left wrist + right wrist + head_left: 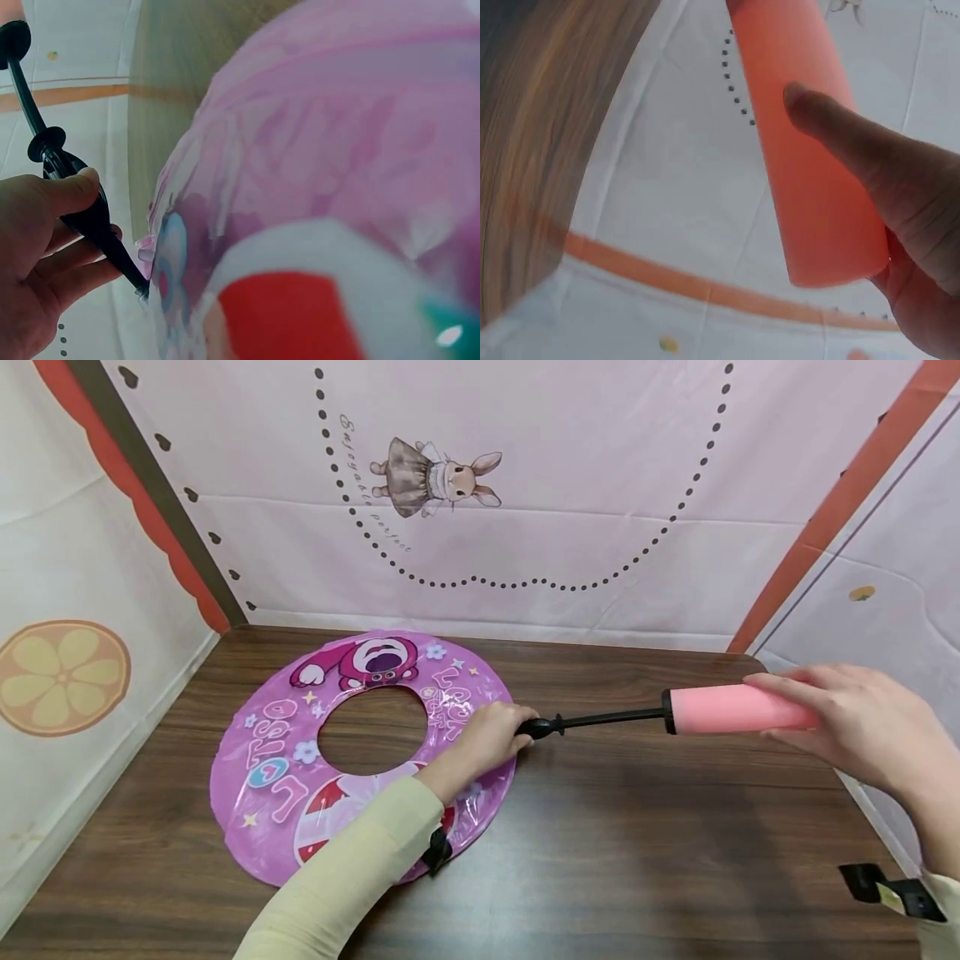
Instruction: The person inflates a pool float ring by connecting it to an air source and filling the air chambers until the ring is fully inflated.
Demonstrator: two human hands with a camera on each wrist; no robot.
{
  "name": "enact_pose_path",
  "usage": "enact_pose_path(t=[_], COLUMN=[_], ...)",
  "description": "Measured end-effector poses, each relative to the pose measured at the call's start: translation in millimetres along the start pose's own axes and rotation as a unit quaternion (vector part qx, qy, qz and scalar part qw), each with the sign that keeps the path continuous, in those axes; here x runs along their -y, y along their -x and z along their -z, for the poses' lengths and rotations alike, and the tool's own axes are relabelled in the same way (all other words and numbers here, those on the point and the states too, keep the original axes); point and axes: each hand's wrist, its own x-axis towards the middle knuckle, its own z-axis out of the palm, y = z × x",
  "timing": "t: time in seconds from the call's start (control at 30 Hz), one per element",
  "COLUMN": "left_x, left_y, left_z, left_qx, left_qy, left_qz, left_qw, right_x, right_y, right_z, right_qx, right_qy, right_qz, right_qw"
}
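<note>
Where a hand pump spans ctr. to R of frame, both hands are on it.

1. L hand [491,733]: ctr. of frame, over R rim of ring; thumb & fingers clamped on black grip [537,728].
2. R hand [862,718]: R of frame; thumb & fingers clamped on far end of pink barrel [738,708].
3. Black rod [615,718]: exposed btwn grip & barrel, approx. level.
4. Swim ring [288,756], purple, bear print: L of ctr., flat on tbl. Firmness: can't tell.
5. Nozzle [124,259]: tapers from grip to clear plastic at ring's edge, lower L of L-wrist view. Seated fully or not: can't tell.

Handling (judgement): L hand best kept steady, nozzle pressed to ring; R hand to stroke in line w/ rod, no tilt, else rod may bind or nozzle slip. Full, even strokes adv.; short of hard stops. Check creases by nozzle for leaks.

Edges & room: tabletop [637,860], brown wood, runs off bottom of frame; open wood below pump, lower ctr. to lower R. R hand overlaps tbl.'s R edge in head view, w/ R side cloth [885,618] beyond, so outward pull prob. limited; inward travel = exposed rod. Back cloth [600,468] rises behind tbl.'s far edge, upper frame; pump lies nearer than that edge.
</note>
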Motion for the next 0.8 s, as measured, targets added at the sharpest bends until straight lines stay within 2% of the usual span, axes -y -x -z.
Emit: enact_pose_path(t=[0.1,0.27,0.43,0.6,0.8], left_x=[0.2,-0.6,-0.7,-1.0,-0.7], left_y=[0.1,1.5,4.1,4.0,2.6], left_z=[-0.8,-3.2,-4.2,-2.8,0.5], left_qx=[-0.004,-0.028,-0.046,-0.034,-0.017], left_qy=[-0.005,-0.011,-0.007,0.011,0.018], left_qz=[-0.013,-0.045,-0.044,-0.029,-0.015], left_qw=[0.9999,0.9985,0.9979,0.9989,0.9996], right_x=[12.0,50.2,73.1,74.5,51.9], right_y=[-9.5,-37.7,-50.8,-45.4,-29.5], right_z=[-6.2,-34.3,-50.3,-50.3,-33.9], right_qx=[-0.008,-0.043,-0.063,-0.060,-0.030], right_qy=[-0.008,0.014,0.036,0.033,0.013], right_qz=[0.024,0.089,0.106,0.108,0.079], right_qw=[1.000,0.995,0.992,0.992,0.996])
